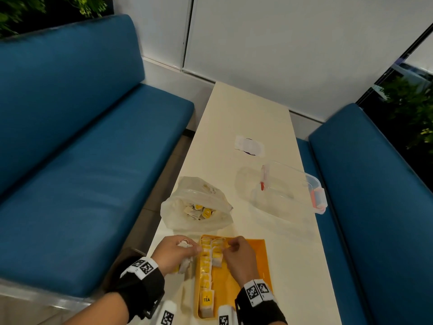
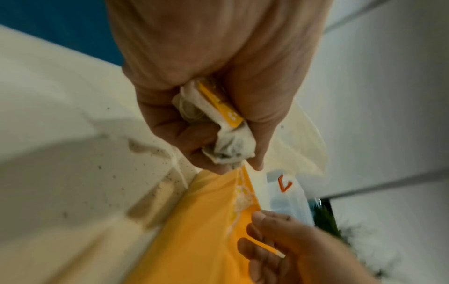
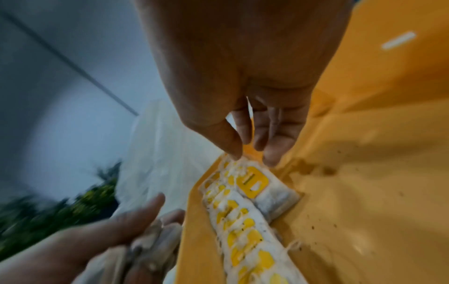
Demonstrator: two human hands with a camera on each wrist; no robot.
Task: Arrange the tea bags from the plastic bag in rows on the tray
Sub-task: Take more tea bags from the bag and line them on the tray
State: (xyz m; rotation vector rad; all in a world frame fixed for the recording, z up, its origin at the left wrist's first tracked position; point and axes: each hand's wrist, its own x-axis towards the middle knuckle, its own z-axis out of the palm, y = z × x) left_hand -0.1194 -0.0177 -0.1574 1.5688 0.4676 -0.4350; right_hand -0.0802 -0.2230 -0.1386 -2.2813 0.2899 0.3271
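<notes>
Nearest, the right hand [image 1: 237, 256], fingers loosely bent and holding nothing, hovers over the second row just begun on the yellow plastic tray [image 1: 248, 261], so the next move is likely taking one paper tea bag from the bunch [image 2: 218, 124] clutched in the left hand [image 1: 174, 253], the crumpled clear plastic bag [image 1: 196, 205] lying just beyond.

A long cream-coloured desk [image 1: 253, 118] ran between two blue padded benches, one on the left [image 1: 70, 141] and one on the right [image 1: 375, 184], up to a white panelled wall [image 1: 281, 43]. On the desk's far right part lay a clear plastic container with red-orange clips [image 1: 302, 186], with a crumpled white wrapper [image 1: 249, 145] beyond it. Green leafy plants showed at the upper left corner [image 1: 14, 12] and the right edge [image 1: 412, 109].
</notes>
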